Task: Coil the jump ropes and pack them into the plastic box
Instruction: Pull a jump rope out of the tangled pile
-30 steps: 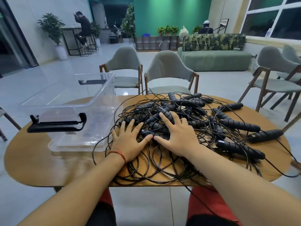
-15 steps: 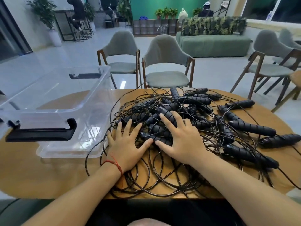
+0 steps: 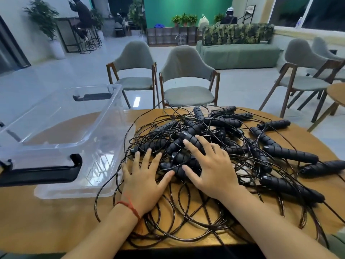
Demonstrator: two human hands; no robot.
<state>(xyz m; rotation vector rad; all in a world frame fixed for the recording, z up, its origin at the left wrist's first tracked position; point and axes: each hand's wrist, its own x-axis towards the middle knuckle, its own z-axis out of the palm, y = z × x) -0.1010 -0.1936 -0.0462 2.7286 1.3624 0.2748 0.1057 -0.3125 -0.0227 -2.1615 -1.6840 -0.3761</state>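
wooden table [image 3: 46, 221]: carries a tangled heap of jump ropes [image 3: 205, 124]. the black ribbed handles are piled at the centre and right. thin black cords loop outward to the near edge and to the left, all loose and intertwined.

plastic box [image 3: 104, 128]: clear, open at the top, standing on the left part of the table just beside the heap. a black latch [image 3: 41, 173] sits on its near end and a second latch [image 3: 93, 96] on its far end. one cord loop runs close along the box's right wall; contact cannot be confirmed.

left hand [image 3: 143, 180]: palm down, fingers straight and spread, resting on the cords at the near left of the heap, fingertips reaching the first handles. it grasps nothing. a red string [image 3: 130, 206] circles the wrist.

right hand [image 3: 214, 169]: palm down, fingers spread, lying on top of the handles in the middle of the heap. nothing is gripped or pinched.

the thumbs point toward each other, near but apart.

two grey chairs [image 3: 186, 71] stand just beyond the table's far edge.
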